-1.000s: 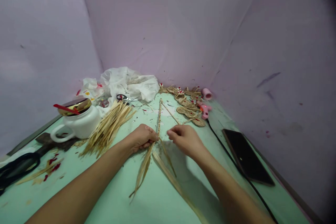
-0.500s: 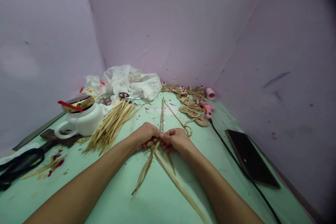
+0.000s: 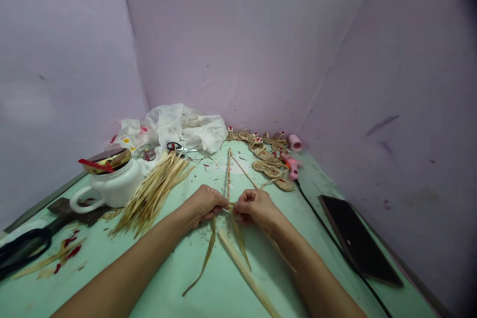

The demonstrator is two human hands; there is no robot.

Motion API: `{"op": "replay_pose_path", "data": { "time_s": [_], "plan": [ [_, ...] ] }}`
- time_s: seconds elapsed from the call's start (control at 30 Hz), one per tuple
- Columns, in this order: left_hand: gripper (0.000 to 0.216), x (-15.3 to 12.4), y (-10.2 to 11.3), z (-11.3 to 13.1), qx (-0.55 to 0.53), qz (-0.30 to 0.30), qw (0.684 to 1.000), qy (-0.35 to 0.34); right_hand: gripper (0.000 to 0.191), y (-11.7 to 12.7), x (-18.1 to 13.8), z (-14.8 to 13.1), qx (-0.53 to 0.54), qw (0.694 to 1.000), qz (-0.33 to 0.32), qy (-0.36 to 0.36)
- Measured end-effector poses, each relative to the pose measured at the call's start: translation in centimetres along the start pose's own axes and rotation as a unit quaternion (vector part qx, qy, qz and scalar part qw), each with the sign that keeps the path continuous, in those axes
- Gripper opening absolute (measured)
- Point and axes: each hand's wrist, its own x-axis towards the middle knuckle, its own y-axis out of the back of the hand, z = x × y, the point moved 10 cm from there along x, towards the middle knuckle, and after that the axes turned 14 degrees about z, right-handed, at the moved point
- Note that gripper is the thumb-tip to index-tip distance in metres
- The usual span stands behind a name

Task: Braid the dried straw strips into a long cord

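A thin braid of dried plant strips (image 3: 228, 174) runs away from me along the green table, its near end pinched between my two hands. My left hand (image 3: 209, 205) is closed on the strips at that end, and one loose strip (image 3: 207, 253) hangs down below it. Just to the right, my right hand (image 3: 254, 207) pinches another strip, with a short bit stretched between the hands. A further strip dangles under my right fingers. One wide pale strip (image 3: 246, 273) lies on the table between my forearms. Where the fingertips meet the strips is partly hidden.
To the left stand a bundle of dry strips (image 3: 156, 194), a white mug (image 3: 118, 185) and large black-handled scissors (image 3: 30, 248). Coiled braided pieces (image 3: 270, 169), a pink glue gun (image 3: 292, 165) with a black cord, and a dark phone (image 3: 359, 238) are on the right. White plastic bags (image 3: 186, 126) lie behind.
My hands have moved slightly apart, drawing a strip out between them. The wide strip's near-hand end now lies free on the table. The whole view has shifted a little.
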Motion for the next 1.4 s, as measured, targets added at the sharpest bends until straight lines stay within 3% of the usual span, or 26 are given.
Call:
{"op": "replay_pose_path", "data": {
  "time_s": [0.1, 0.2, 0.27, 0.3, 0.37, 0.43, 0.57, 0.6, 0.67, 0.77, 0.83, 0.93, 1.4],
  "plan": [
    [0.018, -0.1, -0.1, 0.3, 0.004, 0.006, 1.000, -0.004, 0.004, 1.4, 0.7, -1.3, -0.123, 0.987, 0.031, 0.102],
    [0.023, -0.3, 0.0, 0.4, 0.002, 0.025, 1.000, 0.003, 0.013, 4.1, -0.5, -4.4, -0.263, 0.920, 0.169, 0.238],
    [0.022, -0.4, 0.1, 0.5, 0.003, 0.041, 0.999, 0.007, 0.021, 5.5, -2.8, -6.6, -0.292, 0.873, 0.253, 0.299],
    [0.022, -0.4, 0.1, 0.5, 0.005, 0.045, 0.999, 0.006, 0.019, 5.3, -3.8, -7.3, -0.291, 0.867, 0.249, 0.319],
    [0.021, -0.5, 0.1, 0.5, 0.006, 0.045, 0.999, 0.004, 0.021, 2.2, -5.2, -7.0, -0.294, 0.893, 0.106, 0.322],
    [0.020, -0.4, 0.0, 0.4, 0.005, 0.042, 0.999, 0.004, 0.020, -0.4, -6.3, -5.5, -0.357, 0.887, 0.005, 0.292],
    [0.020, -0.1, 0.0, -0.1, 0.010, 0.035, 0.999, 0.002, 0.008, -2.0, -6.9, -4.0, -0.454, 0.838, -0.024, 0.302],
    [0.019, -0.1, 0.0, -0.1, 0.011, 0.032, 0.999, -0.002, 0.009, -2.0, -6.8, -4.1, -0.438, 0.845, -0.028, 0.306],
    [0.019, -0.2, 0.0, 0.1, 0.010, 0.026, 1.000, -0.012, 0.013, -1.4, -6.1, -4.4, -0.356, 0.887, -0.041, 0.292],
    [0.018, -0.2, 0.0, 0.2, 0.016, 0.020, 0.999, -0.020, 0.017, 0.4, -4.2, -4.4, -0.161, 0.964, -0.015, 0.214],
    [0.016, -0.2, 0.2, 0.2, 0.020, 0.021, 0.999, -0.024, 0.016, 1.1, -2.9, -3.5, -0.068, 0.986, 0.019, 0.154],
    [0.013, -0.1, 0.2, 0.2, 0.022, 0.014, 0.999, -0.033, 0.014, 0.9, -1.6, -1.9, -0.027, 0.991, 0.055, 0.118],
    [0.015, -0.3, -0.3, 0.3, 0.020, -0.022, 0.999, -0.037, 0.013, 0.7, -0.5, -1.4, -0.135, 0.966, 0.094, 0.198]
  ]
}}
